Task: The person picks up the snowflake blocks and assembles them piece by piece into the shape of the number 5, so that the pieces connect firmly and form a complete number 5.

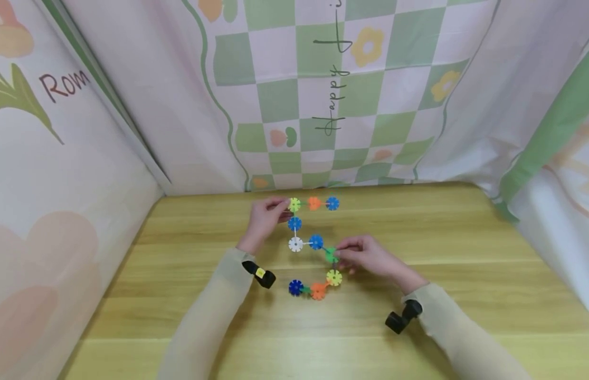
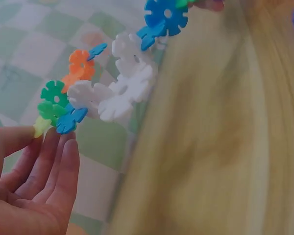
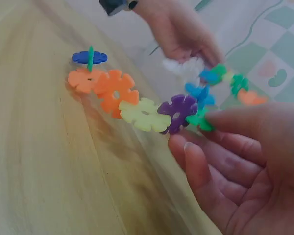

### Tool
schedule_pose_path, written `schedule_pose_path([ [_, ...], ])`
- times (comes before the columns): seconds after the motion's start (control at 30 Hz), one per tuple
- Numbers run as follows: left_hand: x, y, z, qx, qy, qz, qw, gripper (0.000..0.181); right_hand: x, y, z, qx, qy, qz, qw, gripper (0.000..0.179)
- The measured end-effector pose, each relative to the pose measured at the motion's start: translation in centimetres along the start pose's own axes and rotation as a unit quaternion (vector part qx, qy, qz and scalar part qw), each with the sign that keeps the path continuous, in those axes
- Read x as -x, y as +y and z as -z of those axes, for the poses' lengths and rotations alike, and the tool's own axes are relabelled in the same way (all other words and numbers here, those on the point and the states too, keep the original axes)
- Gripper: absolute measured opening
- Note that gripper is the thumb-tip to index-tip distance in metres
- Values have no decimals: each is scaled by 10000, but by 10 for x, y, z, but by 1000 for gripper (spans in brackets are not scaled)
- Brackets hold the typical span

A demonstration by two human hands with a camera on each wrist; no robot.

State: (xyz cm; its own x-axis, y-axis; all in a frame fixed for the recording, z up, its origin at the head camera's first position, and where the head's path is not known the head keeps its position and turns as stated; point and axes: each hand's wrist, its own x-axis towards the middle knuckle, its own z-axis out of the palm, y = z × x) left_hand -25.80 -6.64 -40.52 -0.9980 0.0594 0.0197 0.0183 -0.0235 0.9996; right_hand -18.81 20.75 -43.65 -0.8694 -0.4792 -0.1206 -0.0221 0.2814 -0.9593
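A chain of notched plastic snowflake discs in several colours is linked into an S-like shape above the table. At its upper left corner, my left hand pinches a yellow disc. From there an orange disc and a blue end disc run to the right. My right hand pinches a green disc lower on the right side. Below it hang a purple disc, a yellow one and orange ones, ending in a dark blue disc.
The wooden table spreads under both hands. A checked green and white cloth hangs behind its far edge, with a printed curtain on the left. Black cameras are strapped to both wrists.
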Motion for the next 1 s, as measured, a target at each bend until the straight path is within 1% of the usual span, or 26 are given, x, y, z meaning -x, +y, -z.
schedule_pose_path([
  [0.03,-3,-6,1,64,-28,141,9999,27,0,1,0,2,11,-46,10000,27],
  [0.1,-7,-16,2,45,-61,398,9992,28,-2,2,-2,6,70,-180,9998,27],
  [0.2,-12,-28,4,-110,-100,686,9975,30,-4,3,-3,74,151,-303,9994,26],
  [0.3,-14,-37,5,-244,-117,852,9960,30,-6,5,-5,182,258,-336,9989,27],
  [0.4,-16,-42,5,-169,-131,968,9951,29,-9,7,-5,221,302,-334,9987,28],
  [0.57,-17,-47,5,-36,-110,1051,9944,29,-10,9,-5,196,386,-376,9984,28],
  [0.77,-19,-53,7,-227,-16,1074,9940,28,-10,11,-8,123,494,-447,9977,30],
  [0.87,-20,-55,8,-306,11,1092,9935,28,-10,11,-9,45,558,-541,9970,30],
  [1.0,-21,-55,8,-349,75,1049,9938,26,-11,14,-10,-26,586,-544,9968,31],
])
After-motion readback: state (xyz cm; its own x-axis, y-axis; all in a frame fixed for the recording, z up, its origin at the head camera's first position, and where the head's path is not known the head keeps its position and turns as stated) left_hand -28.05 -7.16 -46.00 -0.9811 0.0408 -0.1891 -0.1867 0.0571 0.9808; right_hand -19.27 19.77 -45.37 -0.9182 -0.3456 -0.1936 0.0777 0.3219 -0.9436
